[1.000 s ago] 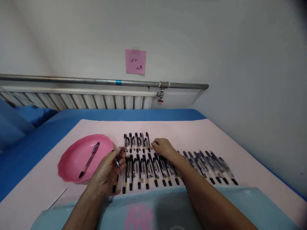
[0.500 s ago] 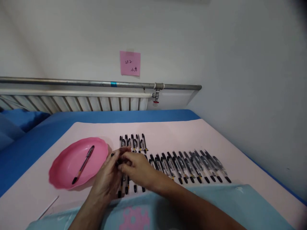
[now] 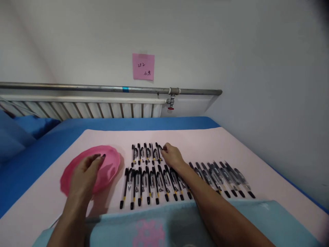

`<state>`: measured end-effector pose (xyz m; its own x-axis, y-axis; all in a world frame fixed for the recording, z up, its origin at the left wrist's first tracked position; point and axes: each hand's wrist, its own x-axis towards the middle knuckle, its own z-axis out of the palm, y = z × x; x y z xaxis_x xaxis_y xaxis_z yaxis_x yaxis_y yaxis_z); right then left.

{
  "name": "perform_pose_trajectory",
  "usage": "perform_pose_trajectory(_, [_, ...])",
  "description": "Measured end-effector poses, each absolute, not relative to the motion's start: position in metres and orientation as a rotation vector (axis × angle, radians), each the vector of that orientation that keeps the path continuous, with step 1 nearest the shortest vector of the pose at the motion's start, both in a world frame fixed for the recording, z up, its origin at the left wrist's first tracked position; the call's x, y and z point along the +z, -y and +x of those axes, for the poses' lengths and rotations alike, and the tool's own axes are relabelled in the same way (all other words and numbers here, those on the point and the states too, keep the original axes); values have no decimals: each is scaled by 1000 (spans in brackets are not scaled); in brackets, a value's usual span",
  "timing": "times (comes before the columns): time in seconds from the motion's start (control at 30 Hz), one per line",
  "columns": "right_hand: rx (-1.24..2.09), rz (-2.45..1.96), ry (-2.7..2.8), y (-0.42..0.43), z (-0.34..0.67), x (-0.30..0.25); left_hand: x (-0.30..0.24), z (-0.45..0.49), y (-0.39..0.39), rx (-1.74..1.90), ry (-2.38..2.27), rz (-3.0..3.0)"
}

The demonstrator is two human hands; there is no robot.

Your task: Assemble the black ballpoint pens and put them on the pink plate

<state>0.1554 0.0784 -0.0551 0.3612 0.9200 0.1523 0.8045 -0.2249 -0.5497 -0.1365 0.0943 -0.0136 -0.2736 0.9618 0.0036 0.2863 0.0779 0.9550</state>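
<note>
My left hand point(image 3: 86, 173) is over the pink plate point(image 3: 64, 180), its thumb and fingers pinched on a pen; only the pen's dark end point(image 3: 103, 156) shows past the fingertips, the rest hidden under the hand. At the right end of the upper row of pen parts point(image 3: 145, 153), my right hand point(image 3: 172, 155) has its fingers closed on a pen cap point(image 3: 160, 148) with a dark clip, mostly covered. A longer row of black-ended pens and clear capped pieces point(image 3: 151, 185) lies nearer me, partly behind my right forearm.
A pale pink mat point(image 3: 200, 140) covers the blue table point(image 3: 144, 122). A light blue cloth point(image 3: 115, 230) lies along the near edge. Behind stand a radiator point(image 3: 115, 109) and a metal pipe point(image 3: 97, 87); a pink note point(image 3: 143, 67) is on the wall.
My hands, together over the pens before, have parted. The left has moved left to the pen in the plate; the right has moved right and away to the upper row's end.
</note>
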Motion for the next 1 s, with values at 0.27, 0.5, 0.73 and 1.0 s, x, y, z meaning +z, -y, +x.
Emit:
perform_pose_trajectory(0.27, [252, -2001, 1531, -72, 153, -45, -24, -155, -111, 514, -2140, 1782])
perform_pose_trajectory(0.5, [221, -1766, 1541, -53, 139, -18, -30, -158, -118, 545, -2127, 1720])
perform_pose_trajectory(0.73, [612, -1484, 1510, 23, 101, 10, -1, -122, -68, 1103, -1407, 1463])
perform_pose_trajectory(1.0, [1182, -1322, 1259, 79, 77, -3, -10, -40, 21, 969, -751, 846])
